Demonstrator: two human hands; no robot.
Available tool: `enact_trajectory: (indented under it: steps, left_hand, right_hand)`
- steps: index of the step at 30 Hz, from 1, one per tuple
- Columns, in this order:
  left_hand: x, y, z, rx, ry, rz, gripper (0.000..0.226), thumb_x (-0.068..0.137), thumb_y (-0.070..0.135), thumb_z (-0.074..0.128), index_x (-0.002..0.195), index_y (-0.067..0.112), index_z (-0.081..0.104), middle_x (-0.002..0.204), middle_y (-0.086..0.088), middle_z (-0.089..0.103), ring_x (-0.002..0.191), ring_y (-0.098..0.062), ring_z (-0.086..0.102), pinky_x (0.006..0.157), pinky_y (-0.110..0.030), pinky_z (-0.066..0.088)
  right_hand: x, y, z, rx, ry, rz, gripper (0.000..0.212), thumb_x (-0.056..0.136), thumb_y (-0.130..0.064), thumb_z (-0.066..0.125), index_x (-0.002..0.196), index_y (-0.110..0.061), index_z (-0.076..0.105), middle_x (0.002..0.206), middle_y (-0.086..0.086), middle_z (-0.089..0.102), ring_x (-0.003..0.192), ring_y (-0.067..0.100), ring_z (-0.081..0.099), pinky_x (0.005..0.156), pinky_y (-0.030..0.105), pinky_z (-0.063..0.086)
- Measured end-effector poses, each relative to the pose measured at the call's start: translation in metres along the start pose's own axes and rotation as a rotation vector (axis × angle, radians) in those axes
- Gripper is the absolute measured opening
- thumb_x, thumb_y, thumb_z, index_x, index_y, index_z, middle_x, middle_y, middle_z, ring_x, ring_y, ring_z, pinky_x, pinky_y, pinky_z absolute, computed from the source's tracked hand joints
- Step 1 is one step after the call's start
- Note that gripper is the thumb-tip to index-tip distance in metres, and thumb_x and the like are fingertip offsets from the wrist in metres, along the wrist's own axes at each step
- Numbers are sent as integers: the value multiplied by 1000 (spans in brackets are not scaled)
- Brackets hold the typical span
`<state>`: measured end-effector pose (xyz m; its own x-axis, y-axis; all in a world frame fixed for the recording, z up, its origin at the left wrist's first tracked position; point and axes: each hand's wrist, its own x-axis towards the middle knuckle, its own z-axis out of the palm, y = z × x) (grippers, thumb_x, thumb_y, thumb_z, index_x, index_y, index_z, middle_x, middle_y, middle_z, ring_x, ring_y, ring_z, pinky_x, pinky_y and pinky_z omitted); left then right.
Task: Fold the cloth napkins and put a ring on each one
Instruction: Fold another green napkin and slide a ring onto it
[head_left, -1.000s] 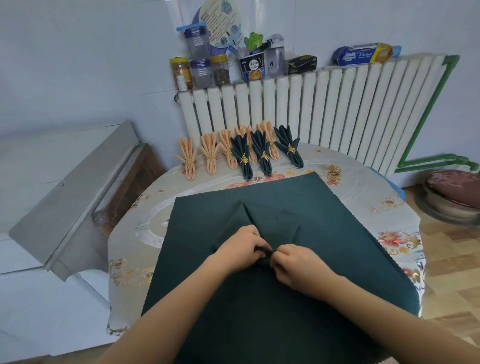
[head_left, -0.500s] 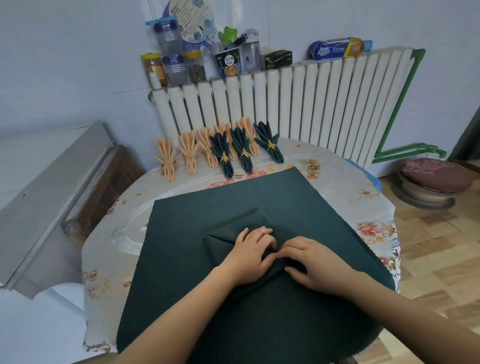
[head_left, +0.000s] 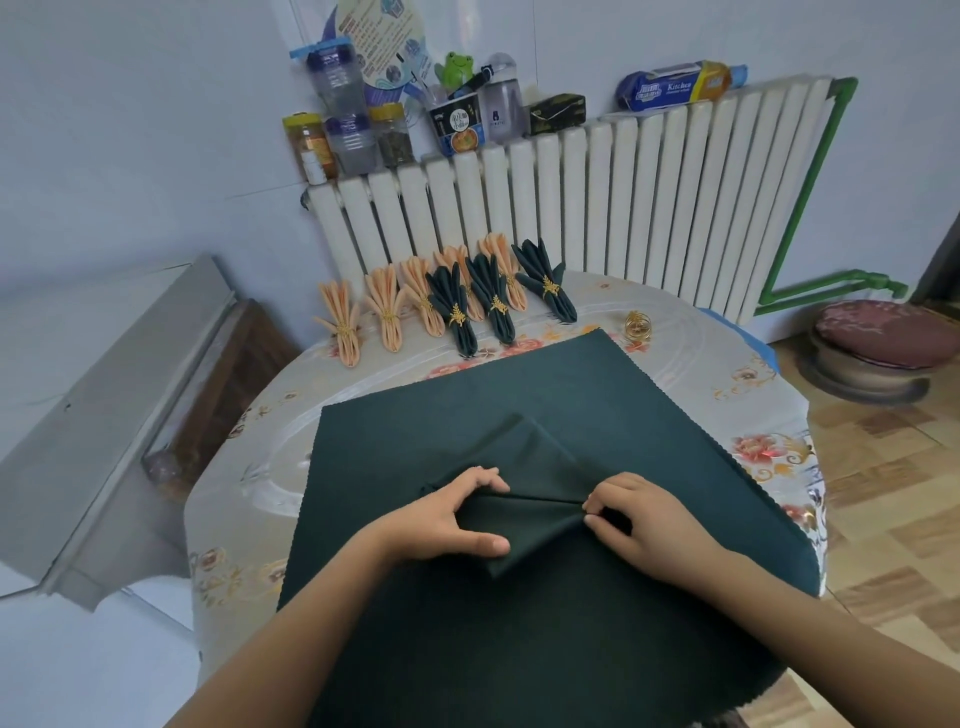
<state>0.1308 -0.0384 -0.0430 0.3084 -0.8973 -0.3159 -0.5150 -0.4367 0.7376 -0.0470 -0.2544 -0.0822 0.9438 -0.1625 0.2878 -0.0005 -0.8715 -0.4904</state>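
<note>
The table (head_left: 691, 364), round under a flowered cover, carries everything. Largest on it is the dark green napkin (head_left: 597, 410), spread flat from the near edge, where it overhangs, to past the middle, with a raised pleat gathered at its centre.

The left hand (head_left: 441, 519) lies on the pleat's left end, partly open, fingers curled over the far fold and thumb stretched flat along the near flap. The right hand (head_left: 639, 519) is nearly closed, its fingertips pinching the ridge of cloth at the pleat's right end.

To do this pleat well, I judge the hands should hold the ridge taut between them, keep both ends level so the fold runs straight, and make each next pleat as wide as this one. The cloth looks soft and likely to slip, so the pinch should not let go until the next fold is stacked on.

Along the far edge stand the finished napkins. Orange napkins (head_left: 343, 327): I count five, two partly hidden behind the green. Green finished napkins (head_left: 452, 312): three, each with a gold ring. One green napkin is in work.

Smallest, one loose gold ring (head_left: 638, 326) sits just past the spread napkin's far right corner.
</note>
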Motion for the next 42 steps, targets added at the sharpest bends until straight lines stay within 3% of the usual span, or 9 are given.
enact_trajectory:
  steps: [7,10,13,21,25,31,34,37,42]
  left_hand:
    - [6,3,-5,206,-128,-61,51,67,44,81,105,44,46,154,18,1,142,-1,-4,117,-30,12]
    - [10,5,13,59,116,-91,42,83,50,64,117,27,53,150,16,16,144,-5,8,114,-24,16]
    - [10,5,24,-78,308,-145,48,94,51,44,139,34,39,154,15,21,142,-5,19,115,-25,16]
    - [16,-1,45,88,639,-80,33,98,25,47,129,12,53,134,8,47,128,-6,41,99,-6,21]
    - [21,-7,50,159,704,-7,27,93,11,53,120,11,50,118,8,43,115,-12,47,96,-13,29]
    - [28,-11,45,289,695,4,23,92,7,53,110,20,61,107,14,43,98,-9,49,84,-17,23]
    - [30,-13,41,313,684,-5,20,91,9,55,106,19,63,106,12,46,103,-10,48,83,-22,24]
    - [30,-11,35,328,618,-36,19,92,13,54,106,21,62,111,9,48,110,-11,46,91,-25,27]
    - [36,25,4,521,336,-202,17,90,17,54,104,23,60,113,3,49,112,-17,47,99,-31,31]
  right_hand:
    - [13,-8,2,71,-52,130,13,87,-21,58,77,-13,60,82,-6,56,84,8,47,70,7,34]
    - [11,-8,1,82,-46,161,14,87,-22,59,76,-13,60,83,-7,55,85,8,49,70,9,36]
    - [8,-10,-1,110,-24,156,13,88,-24,61,75,-20,58,84,-12,55,86,4,49,73,7,35]
    - [3,-13,5,201,112,229,8,84,-13,68,83,-21,67,80,-25,61,89,-2,54,76,2,35]
    - [2,-10,8,128,104,188,5,84,-12,67,83,-17,69,82,-19,58,89,3,51,75,2,34]
    - [7,-22,13,-263,114,1,16,66,-10,78,66,-17,64,73,-6,55,69,17,52,61,23,45]
    - [19,-38,11,-369,116,82,23,67,-27,75,55,-18,57,64,-7,52,69,19,52,63,29,44]
    - [28,-35,15,-277,85,243,28,90,-43,55,73,-21,50,80,-8,48,89,15,40,85,28,33]
    - [27,-33,28,-37,122,343,14,89,-33,59,96,-21,57,95,-9,52,96,14,41,85,26,31]
